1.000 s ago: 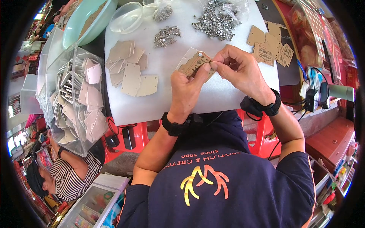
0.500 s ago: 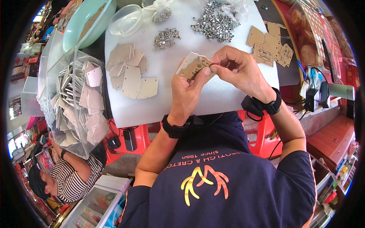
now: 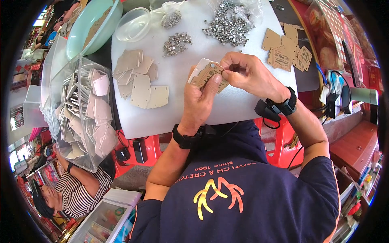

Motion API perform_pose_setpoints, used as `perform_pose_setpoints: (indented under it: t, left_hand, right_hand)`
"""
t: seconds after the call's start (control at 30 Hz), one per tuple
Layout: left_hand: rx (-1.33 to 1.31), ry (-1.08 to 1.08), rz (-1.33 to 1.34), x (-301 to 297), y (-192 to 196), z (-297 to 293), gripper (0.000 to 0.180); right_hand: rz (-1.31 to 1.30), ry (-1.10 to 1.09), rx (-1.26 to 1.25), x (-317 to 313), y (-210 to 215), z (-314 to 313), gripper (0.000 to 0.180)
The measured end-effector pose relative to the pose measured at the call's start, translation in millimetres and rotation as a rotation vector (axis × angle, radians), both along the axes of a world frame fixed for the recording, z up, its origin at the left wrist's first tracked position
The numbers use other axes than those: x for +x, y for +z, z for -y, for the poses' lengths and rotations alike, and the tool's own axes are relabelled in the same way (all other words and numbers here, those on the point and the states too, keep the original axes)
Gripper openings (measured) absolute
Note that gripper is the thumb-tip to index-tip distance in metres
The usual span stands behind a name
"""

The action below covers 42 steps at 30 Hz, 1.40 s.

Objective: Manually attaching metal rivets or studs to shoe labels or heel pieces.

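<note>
My left hand (image 3: 197,99) is closed on a printed brown cardboard piece (image 3: 208,75) with a pale backing, its thumb pressed on the printed face. A round metal dot shows near the piece's upper corner. At the right edge of the piece, my right hand (image 3: 253,77) pinches finger and thumb together; what lies between them is hidden. Both hands are over a white padded board (image 3: 174,118). Pale grey card pieces with punched holes (image 3: 140,90) lie on its left. Beyond are a small heap of metal studs (image 3: 177,43) and a larger heap of metal caps (image 3: 227,26).
Printed brown cards (image 3: 281,58) lie at the right edge. A clear bin (image 3: 56,133) full of grey pieces, a mint basin (image 3: 74,38) and a clear round tub (image 3: 133,24) stand left. A person in a striped top (image 3: 87,192) sits at lower left.
The cardboard piece has tilted slightly, showing more of its printed face and the round dot. My right hand has shifted slightly down, its fingers still at the piece's edge.
</note>
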<state>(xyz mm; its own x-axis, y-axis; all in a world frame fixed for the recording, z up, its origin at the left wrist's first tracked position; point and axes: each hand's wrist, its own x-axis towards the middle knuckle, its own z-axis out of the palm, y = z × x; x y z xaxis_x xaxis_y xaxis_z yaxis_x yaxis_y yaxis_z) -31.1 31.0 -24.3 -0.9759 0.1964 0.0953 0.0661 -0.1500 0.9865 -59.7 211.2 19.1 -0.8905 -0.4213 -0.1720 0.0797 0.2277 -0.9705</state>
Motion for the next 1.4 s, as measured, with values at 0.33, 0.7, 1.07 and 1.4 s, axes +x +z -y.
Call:
perform_pose_setpoints:
  t: [0.33, 0.7, 1.07, 1.4]
  left_hand:
    - [0.355, 0.057, 0.125, -3.0, 2.7, -0.5, 0.019]
    - [0.402, -0.022, 0.141, -0.7, 3.9, 0.5, 0.027]
    - [0.354, -0.061, 0.138, 0.0, 7.0, -1.8, 0.023]
    - [0.312, 0.036, 0.15, 5.5, 13.9, 13.7, 0.032]
  right_hand:
    - [0.029, -0.034, -0.041, 3.0, 5.2, -9.6, 0.023]
    - [0.098, -0.018, -0.016, 8.1, 9.5, -7.4, 0.025]
    - [0.054, -0.052, -0.1, 7.0, 6.0, -4.8, 0.026]
    - [-0.14, -0.133, 0.091, 19.1, 8.7, -12.9, 0.02]
